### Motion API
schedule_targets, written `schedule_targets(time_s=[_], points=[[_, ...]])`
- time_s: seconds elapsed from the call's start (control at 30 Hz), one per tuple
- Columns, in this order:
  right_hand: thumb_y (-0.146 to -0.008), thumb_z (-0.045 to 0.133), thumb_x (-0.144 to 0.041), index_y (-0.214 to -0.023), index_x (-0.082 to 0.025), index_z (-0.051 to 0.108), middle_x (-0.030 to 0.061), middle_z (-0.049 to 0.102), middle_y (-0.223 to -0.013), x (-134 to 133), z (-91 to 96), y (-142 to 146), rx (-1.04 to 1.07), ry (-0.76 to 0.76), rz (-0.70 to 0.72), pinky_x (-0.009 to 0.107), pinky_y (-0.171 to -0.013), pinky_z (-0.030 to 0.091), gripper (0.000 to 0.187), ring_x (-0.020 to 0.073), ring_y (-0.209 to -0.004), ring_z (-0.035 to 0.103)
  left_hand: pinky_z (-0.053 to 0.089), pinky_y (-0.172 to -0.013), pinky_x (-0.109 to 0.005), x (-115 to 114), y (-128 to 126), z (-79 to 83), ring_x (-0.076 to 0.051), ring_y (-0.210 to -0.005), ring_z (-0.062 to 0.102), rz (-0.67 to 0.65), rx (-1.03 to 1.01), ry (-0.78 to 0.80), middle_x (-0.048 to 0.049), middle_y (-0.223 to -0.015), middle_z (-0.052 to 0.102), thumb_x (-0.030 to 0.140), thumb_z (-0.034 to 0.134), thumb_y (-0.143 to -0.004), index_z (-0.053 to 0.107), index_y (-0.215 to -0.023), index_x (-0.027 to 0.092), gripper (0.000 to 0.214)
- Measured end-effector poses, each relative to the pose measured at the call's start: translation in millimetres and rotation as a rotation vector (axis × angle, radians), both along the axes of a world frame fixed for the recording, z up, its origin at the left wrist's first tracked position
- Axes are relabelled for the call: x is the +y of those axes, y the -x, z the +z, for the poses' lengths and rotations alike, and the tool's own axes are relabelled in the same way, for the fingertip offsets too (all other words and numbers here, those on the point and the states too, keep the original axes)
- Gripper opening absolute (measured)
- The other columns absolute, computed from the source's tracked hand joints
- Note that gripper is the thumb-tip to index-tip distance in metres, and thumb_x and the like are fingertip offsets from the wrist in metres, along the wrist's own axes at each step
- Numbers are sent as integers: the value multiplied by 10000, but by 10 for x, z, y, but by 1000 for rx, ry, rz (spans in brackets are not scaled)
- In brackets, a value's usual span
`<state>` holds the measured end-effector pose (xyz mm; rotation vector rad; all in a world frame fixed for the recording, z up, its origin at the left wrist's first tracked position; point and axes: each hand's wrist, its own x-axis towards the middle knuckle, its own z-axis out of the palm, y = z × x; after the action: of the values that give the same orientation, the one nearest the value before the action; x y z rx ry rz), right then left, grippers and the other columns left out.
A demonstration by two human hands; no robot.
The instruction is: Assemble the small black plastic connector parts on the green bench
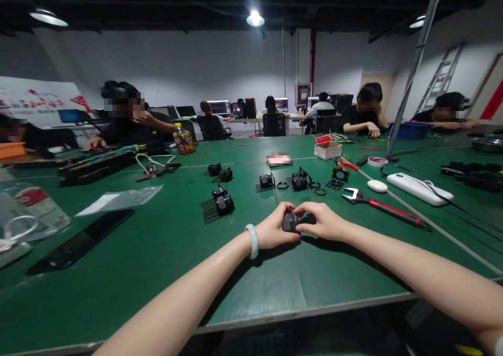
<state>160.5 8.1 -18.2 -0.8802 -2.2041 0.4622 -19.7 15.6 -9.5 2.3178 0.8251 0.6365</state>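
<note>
Near the front of the green table, my left hand [275,226] is closed around a small black plastic part [290,222] with a blocky, camera-like body. From the other side my right hand [323,222] grips the same part, thumb and fingers pinched at its right end. My fingers hide much of its shape. Just beyond my hands lie similar black assemblies [300,180], loose black rings [320,191] and a flat black bracket with a round hole [339,176]. To the left sits another black assembly [223,203] with comb-like prongs.
On the right lie an adjustable wrench [389,209], a white power bank-like device [420,188] with a cable, and a white oval object [377,186]. A dark flat panel [80,241] and plastic bag [118,200] lie left. A bottle [184,140] and small box [327,150] stand farther back. Co-workers sit across the table.
</note>
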Motion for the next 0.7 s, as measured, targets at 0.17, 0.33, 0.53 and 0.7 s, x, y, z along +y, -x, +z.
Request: schedule_targets(time_s=[0.17, 0.33, 0.53, 0.7], points=[[-635, 584, -226, -902, -157, 545, 40, 592, -861, 4, -1, -1, -3, 8, -9, 263, -714, 411, 278, 150, -790, 544, 379, -725, -259, -1, -5, 8, -143, -841, 427, -10, -10, 2, -20, -951, 410, 218, 588, -592, 314, -1015, 163, 508], [-647, 576, -237, -899, -158, 556, 43, 601, -862, 9, -5, -9, 5, 31, -4, 268, -716, 412, 265, 153, -791, 550, 382, -717, -260, -8, -4, 4, -143, -831, 429, 8, -6, -1, -15, -939, 412, 222, 586, -586, 314, -1017, 164, 513], [-661, 565, -264, -914, -167, 556, 46, 604, -871, 16, -8, -13, -1, 37, -8, 282, -721, 409, 272, 161, -799, 551, 388, -713, -266, -13, -4, 3, -146, -824, 430, 33, 6, -2, -12, -929, 411, 237, 590, -577, 316, -1018, 168, 523], [-665, 562, -252, -911, -161, 555, 50, 601, -864, 11, 3, -12, -29, 5, -1, 275, -707, 406, 262, 160, -792, 547, 388, -717, -266, -13, -2, 5, -147, -825, 431, 28, 11, -13, -16, -931, 410, 229, 587, -581, 318, -1016, 166, 516]])
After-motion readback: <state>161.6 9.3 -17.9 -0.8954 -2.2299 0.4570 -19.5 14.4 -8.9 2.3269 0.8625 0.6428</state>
